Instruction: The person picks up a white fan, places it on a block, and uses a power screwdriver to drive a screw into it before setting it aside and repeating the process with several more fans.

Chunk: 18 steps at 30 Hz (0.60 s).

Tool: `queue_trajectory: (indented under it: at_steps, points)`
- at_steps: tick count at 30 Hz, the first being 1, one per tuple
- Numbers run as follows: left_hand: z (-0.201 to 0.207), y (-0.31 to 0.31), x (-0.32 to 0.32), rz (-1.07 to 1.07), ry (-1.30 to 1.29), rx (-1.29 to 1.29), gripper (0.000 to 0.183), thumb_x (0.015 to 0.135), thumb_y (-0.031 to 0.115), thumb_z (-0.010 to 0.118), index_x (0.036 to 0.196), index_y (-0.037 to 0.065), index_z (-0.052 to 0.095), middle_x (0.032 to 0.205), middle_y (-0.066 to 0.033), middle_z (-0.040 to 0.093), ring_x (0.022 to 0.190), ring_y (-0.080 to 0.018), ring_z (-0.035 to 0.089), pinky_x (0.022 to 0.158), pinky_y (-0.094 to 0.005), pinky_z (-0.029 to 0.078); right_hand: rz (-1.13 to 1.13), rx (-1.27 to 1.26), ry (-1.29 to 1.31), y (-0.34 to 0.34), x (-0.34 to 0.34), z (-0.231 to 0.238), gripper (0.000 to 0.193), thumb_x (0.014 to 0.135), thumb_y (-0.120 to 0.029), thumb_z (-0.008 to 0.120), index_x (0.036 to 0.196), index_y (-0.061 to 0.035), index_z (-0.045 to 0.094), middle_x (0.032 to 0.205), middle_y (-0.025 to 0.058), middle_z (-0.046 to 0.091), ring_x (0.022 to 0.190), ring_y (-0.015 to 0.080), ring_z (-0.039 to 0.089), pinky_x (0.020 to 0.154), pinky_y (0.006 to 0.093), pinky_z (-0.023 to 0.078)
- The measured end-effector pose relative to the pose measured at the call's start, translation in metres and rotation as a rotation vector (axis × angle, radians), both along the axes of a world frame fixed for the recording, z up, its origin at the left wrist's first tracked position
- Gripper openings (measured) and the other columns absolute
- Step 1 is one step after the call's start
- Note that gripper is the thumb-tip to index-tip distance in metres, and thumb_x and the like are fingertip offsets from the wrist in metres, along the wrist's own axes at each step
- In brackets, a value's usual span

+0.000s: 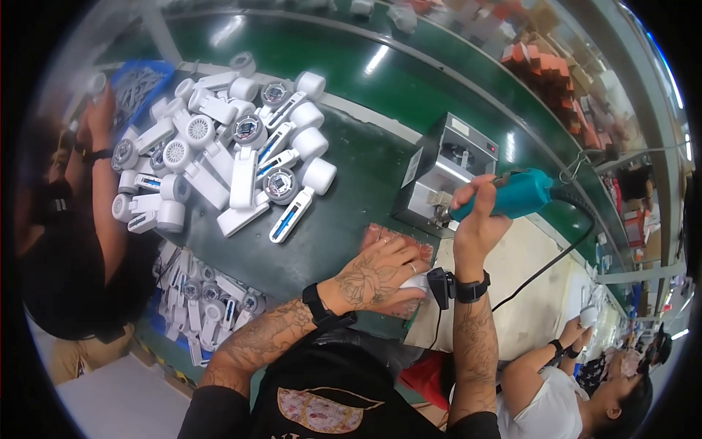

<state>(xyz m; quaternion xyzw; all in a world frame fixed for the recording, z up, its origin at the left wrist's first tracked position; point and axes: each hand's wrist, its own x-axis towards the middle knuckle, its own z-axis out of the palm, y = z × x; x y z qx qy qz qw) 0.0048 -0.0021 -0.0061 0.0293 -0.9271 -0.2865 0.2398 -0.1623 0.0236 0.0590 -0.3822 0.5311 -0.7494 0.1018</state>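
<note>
My right hand (481,216) is wrapped round a teal electric screwdriver (525,193). Its tip end is at the front of a grey metal screw feeder box (439,175); whether they touch I cannot tell. My left hand (382,269) lies over a white plastic part (416,284) on a reddish pad (374,235), the fingers curled over it. Most of that part is hidden by the hand and wrist gear. To the left, a heap of white handheld devices (243,177) with round heads covers the dark green table; some show open handles with blue inside.
A blue crate (167,69) of grey parts stands far left, and more white devices (208,296) fill a crate below the table edge. The screwdriver's black cable (563,252) loops on the right. A green conveyor (329,55) runs behind. People sit on both sides.
</note>
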Motion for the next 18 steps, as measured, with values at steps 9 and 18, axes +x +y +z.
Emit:
queue_trajectory:
  at_steps: [9, 18]
  points:
    - [-0.006, -0.001, -0.002, 0.077, -0.014, 0.016, 0.043, 0.087, 0.041, 0.068, 0.116, 0.01, 0.064, 0.11, -0.0074, 0.06, 0.108, -0.0285, 0.054, 0.096, -0.0421, 0.043, 0.027, 0.118, -0.091, 0.024, 0.017, -0.002, 0.036, 0.099, -0.036, 0.062, 0.098, -0.0005, 0.055, 0.067, 0.0058, 0.051, 0.058, 0.0154, 0.051, 0.054, 0.0293, 0.043]
    - [-0.002, 0.0, -0.003, 0.037, -0.032, 0.016, 0.046, 0.087, 0.039, 0.067, 0.117, 0.006, 0.061, 0.119, -0.011, 0.058, 0.117, -0.0294, 0.051, 0.099, -0.0423, 0.04, 0.053, 0.083, -0.099, 0.073, 0.031, 0.0, 0.055, 0.094, -0.049, 0.065, 0.105, 0.0031, 0.055, 0.066, 0.0047, 0.049, 0.055, 0.0149, 0.05, 0.052, 0.0278, 0.042]
